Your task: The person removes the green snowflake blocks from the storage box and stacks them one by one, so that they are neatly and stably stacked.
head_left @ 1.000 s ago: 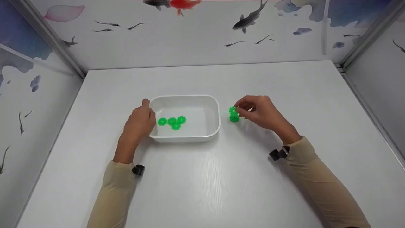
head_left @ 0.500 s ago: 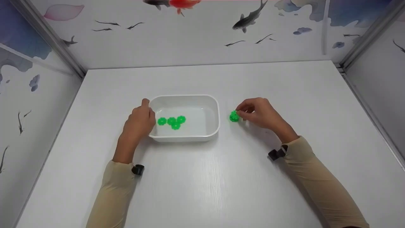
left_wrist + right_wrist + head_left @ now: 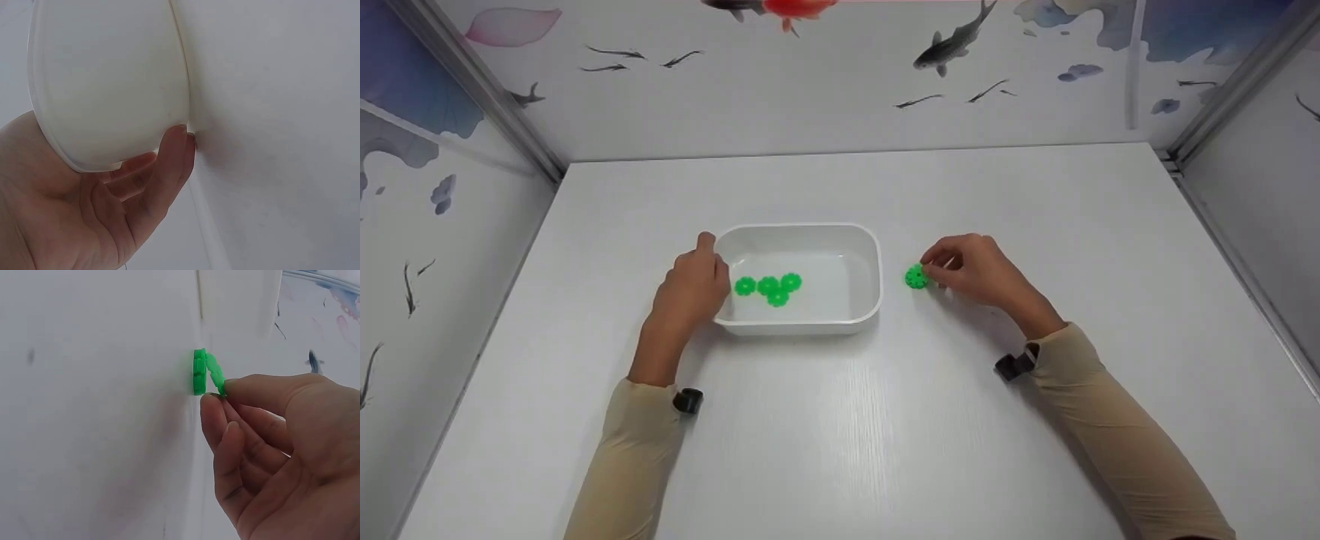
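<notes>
My left hand (image 3: 691, 289) grips the left end of a white plastic tub (image 3: 829, 289), its fingers against the outer wall in the left wrist view. Several green flower-shaped discs (image 3: 769, 286) lie inside the tub, toward its left half. To the tub's right, my right hand (image 3: 979, 271) pinches one green flower-shaped disc (image 3: 215, 372) between thumb and fingertips. That disc leans at a slant, its upper edge against a short stack of green discs (image 3: 199, 372) on the table. How many discs the stack has cannot be told.
The white table (image 3: 840, 420) meets a back wall (image 3: 810, 105) painted with fish. Side panels (image 3: 450, 247) stand at left and right. A black wrist camera (image 3: 688, 402) sits at the left sleeve cuff and another (image 3: 1015, 367) at the right.
The pinched disc, held upper and apart in outline a second ago, has come down onto the stack as my right hand lowered slightly. My left hand and the tub have stayed put.
</notes>
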`<state>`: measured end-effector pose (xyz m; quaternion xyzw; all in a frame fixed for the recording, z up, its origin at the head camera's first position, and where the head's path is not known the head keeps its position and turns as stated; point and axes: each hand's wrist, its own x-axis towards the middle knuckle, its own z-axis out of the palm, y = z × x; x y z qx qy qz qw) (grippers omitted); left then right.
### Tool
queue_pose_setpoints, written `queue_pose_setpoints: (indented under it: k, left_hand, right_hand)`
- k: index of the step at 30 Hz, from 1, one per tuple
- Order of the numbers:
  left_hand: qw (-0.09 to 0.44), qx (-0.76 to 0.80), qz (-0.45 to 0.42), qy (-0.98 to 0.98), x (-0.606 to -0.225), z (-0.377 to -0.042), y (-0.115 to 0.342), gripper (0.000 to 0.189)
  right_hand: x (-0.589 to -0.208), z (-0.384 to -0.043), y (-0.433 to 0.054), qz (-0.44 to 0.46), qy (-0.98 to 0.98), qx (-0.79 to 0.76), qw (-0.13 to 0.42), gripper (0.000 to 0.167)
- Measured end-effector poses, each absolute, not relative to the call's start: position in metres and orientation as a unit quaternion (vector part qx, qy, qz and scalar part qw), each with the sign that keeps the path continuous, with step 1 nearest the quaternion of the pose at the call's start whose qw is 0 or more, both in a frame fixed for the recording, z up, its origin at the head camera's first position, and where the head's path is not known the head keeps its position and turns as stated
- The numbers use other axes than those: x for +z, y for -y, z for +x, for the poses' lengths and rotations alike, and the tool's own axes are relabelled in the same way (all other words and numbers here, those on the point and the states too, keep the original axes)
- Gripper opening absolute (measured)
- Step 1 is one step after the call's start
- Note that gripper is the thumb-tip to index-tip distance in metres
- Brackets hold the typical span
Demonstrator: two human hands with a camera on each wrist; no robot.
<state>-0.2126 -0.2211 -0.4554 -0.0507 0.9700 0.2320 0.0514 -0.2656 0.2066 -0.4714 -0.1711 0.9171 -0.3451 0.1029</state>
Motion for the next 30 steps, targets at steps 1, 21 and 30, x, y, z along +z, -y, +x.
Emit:
queue_pose_setpoints:
  k: [1,21,30]
  left_hand:
    - [0.052,0.233,-0.051,-0.970,-0.455,-0.213,0.221,0.052]
    - [0.038,0.239,-0.031,-0.970,-0.456,-0.211,0.223,0.051]
    - [0.041,0.239,-0.035,-0.970,-0.456,-0.212,0.223,0.052]
  right_hand:
    - [-0.472,-0.265,-0.206,-0.170,-0.918,-0.344,0.105,0.017]
    - [-0.476,-0.266,-0.197,-0.227,-0.919,-0.302,0.114,0.035]
    - [-0.476,-0.267,-0.196,-0.226,-0.920,-0.298,0.114,0.032]
